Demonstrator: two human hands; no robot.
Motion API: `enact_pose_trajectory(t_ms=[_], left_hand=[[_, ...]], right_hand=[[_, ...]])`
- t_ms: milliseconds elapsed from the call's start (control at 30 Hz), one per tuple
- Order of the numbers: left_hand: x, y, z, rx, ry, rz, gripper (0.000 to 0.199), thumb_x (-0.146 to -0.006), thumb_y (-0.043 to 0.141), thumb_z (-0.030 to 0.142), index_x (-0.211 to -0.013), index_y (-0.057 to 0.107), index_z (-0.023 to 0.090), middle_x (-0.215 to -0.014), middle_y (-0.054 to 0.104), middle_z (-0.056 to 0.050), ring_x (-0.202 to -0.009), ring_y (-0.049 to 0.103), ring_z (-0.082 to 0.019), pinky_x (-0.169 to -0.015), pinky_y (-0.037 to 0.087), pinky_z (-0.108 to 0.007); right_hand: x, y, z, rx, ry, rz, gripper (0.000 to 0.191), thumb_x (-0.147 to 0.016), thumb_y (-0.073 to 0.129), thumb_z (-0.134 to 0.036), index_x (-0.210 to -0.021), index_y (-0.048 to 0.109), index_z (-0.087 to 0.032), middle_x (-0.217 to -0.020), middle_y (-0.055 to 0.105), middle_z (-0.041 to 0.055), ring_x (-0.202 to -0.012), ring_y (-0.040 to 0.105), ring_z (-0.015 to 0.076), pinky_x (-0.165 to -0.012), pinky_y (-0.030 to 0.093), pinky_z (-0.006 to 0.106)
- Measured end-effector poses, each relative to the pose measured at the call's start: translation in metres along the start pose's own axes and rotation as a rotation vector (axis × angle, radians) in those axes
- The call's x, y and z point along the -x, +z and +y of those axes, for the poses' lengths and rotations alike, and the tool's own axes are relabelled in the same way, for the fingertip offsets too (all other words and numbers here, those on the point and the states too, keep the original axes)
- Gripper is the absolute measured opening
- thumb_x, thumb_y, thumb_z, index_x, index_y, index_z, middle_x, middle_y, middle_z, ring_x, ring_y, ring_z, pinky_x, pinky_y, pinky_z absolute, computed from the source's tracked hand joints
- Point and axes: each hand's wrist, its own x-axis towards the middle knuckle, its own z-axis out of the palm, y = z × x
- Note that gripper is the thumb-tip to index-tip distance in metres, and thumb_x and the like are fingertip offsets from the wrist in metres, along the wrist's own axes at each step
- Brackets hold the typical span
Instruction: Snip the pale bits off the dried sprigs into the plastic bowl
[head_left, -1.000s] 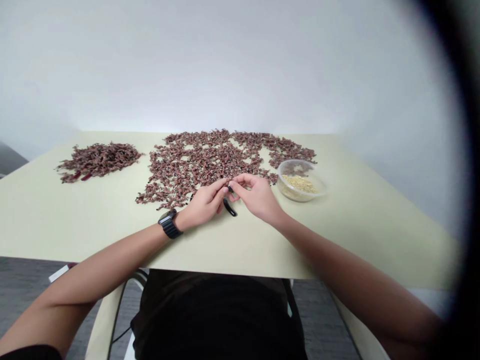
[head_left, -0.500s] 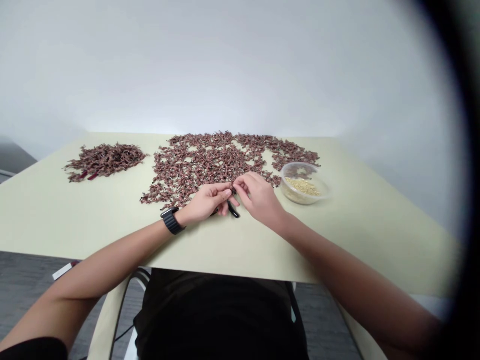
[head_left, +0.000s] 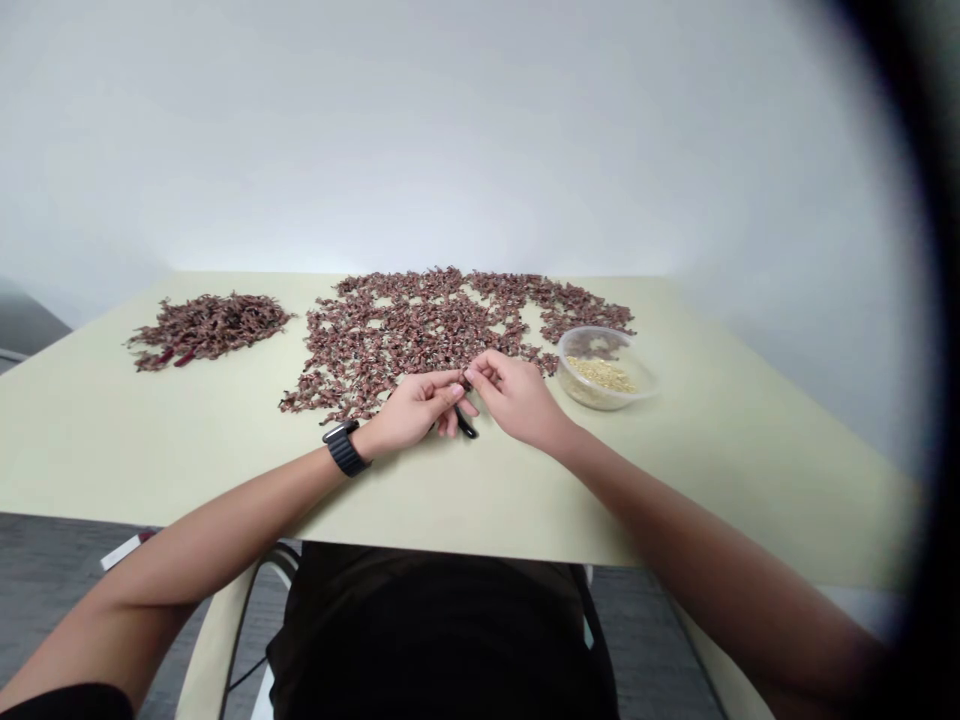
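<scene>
Left hand [head_left: 412, 408] has straightened its fingers, pinching a brown piece [head_left: 463, 380] with right hand [head_left: 521, 400].

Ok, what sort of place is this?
Probably a small indoor workroom or office: a pale table stands by a plain wall, over a grey, carpet-like floor.

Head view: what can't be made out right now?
All in the head view:
- Small piece between left hand and right hand: tiny, part-covered by fingers; which grip holds it is unclear.
- Black curved item: one end hidden by left hand.
- White item, lower left: too small to identify.
- Right elbow: lost in dark blur.
</scene>
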Motion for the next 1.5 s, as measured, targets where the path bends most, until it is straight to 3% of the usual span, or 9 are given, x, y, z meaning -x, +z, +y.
enact_pose_trajectory(t_ms=[233,333,467,633,867,1033,1200,1333,1500], left_hand=[[0.0,0.001,-0.001,0.004,0.0,0.007,0.049,-0.1,0.055,0.052,-0.125,0.061,0.011,-0.104,0.076,-0.016,-0.058,0.066,-0.01,-0.053,0.05,-0.02],[0.001,0.001,0.0,-0.069,0.01,0.012,0.049,-0.101,0.055,0.052,-0.125,0.062,0.011,-0.102,0.076,-0.015,-0.057,0.065,-0.01,-0.053,0.05,-0.02],[0.004,0.0,0.003,-0.256,0.044,0.052,0.046,-0.101,0.054,0.052,-0.121,0.067,0.013,-0.092,0.077,-0.011,-0.053,0.062,-0.009,-0.05,0.048,-0.019],[0.004,0.0,0.008,-0.203,0.021,-0.008,0.047,-0.101,0.053,0.053,-0.118,0.068,0.012,-0.095,0.078,-0.012,-0.053,0.062,-0.009,-0.049,0.046,-0.019],[0.003,0.003,0.012,-0.147,0.023,-0.003,0.046,-0.101,0.054,0.053,-0.109,0.069,0.01,-0.096,0.077,-0.014,-0.053,0.061,-0.008,-0.049,0.046,-0.019],[0.004,0.001,0.014,-0.158,0.013,-0.015,0.046,-0.1,0.055,0.054,-0.099,0.069,0.01,-0.081,0.075,-0.01,-0.05,0.058,-0.008,-0.049,0.045,-0.02],[0.004,-0.001,0.012,-0.222,0.016,-0.022,0.048,-0.1,0.053,0.055,-0.098,0.07,0.01,-0.066,0.068,-0.006,-0.049,0.057,-0.01,-0.049,0.043,-0.02],[0.007,-0.002,0.013,-0.425,0.072,0.022,0.043,-0.102,0.05,0.049,-0.095,0.071,0.013,-0.06,0.064,-0.001,-0.05,0.055,-0.01,-0.051,0.041,-0.019],[0.008,-0.004,0.019,-0.679,0.202,0.069,0.033,-0.103,0.051,0.038,-0.106,0.073,0.015,-0.071,0.07,-0.001,-0.051,0.051,-0.008,-0.057,0.04,-0.019]], right_hand=[[0.0,0.0,0.0,-0.027,-0.008,-0.004,0.016,-0.098,0.053,-0.033,-0.093,0.063,-0.021,-0.084,0.069,0.0037,-0.077,0.062,0.0177,-0.07,0.046,0.03],[0.0,-0.001,-0.002,-0.126,0.107,-0.022,0.019,-0.096,0.058,-0.038,-0.088,0.062,-0.021,-0.079,0.068,0.0028,-0.067,0.06,0.016,-0.063,0.045,0.029],[-0.002,-0.003,-0.003,-0.433,0.319,-0.139,0.025,-0.093,0.063,-0.043,-0.086,0.063,-0.019,-0.067,0.063,0.0001,-0.054,0.055,0.0129,-0.054,0.043,0.027],[-0.004,-0.005,0.002,-0.564,0.393,-0.172,0.024,-0.088,0.07,-0.041,-0.082,0.064,-0.018,-0.064,0.061,-0.0008,-0.054,0.054,0.0112,-0.055,0.044,0.025],[-0.001,-0.003,0.001,-0.338,0.244,-0.105,0.019,-0.091,0.064,-0.038,-0.085,0.064,-0.02,-0.074,0.067,0.0018,-0.059,0.059,0.014,-0.055,0.044,0.027],[0.002,-0.004,-0.004,0.013,-0.007,-0.005,0.012,-0.093,0.057,-0.028,-0.084,0.061,-0.022,-0.077,0.066,0.0023,-0.067,0.056,0.0157,-0.063,0.041,0.029],[0.005,-0.007,-0.006,0.191,-0.209,-0.023,0.012,-0.094,0.052,-0.022,-0.083,0.058,-0.021,-0.078,0.061,0.0037,-0.07,0.053,0.0163,-0.067,0.039,0.03],[0.003,-0.007,-0.008,-0.002,0.004,-0.047,0.013,-0.091,0.058,-0.029,-0.081,0.059,-0.022,-0.073,0.062,0.0019,-0.063,0.053,0.0153,-0.061,0.04,0.03],[-0.001,-0.005,-0.006,-0.609,0.379,-0.202,0.024,-0.085,0.069,-0.039,-0.075,0.059,-0.02,-0.061,0.056,-0.0012,-0.052,0.049,0.0118,-0.052,0.042,0.027]])
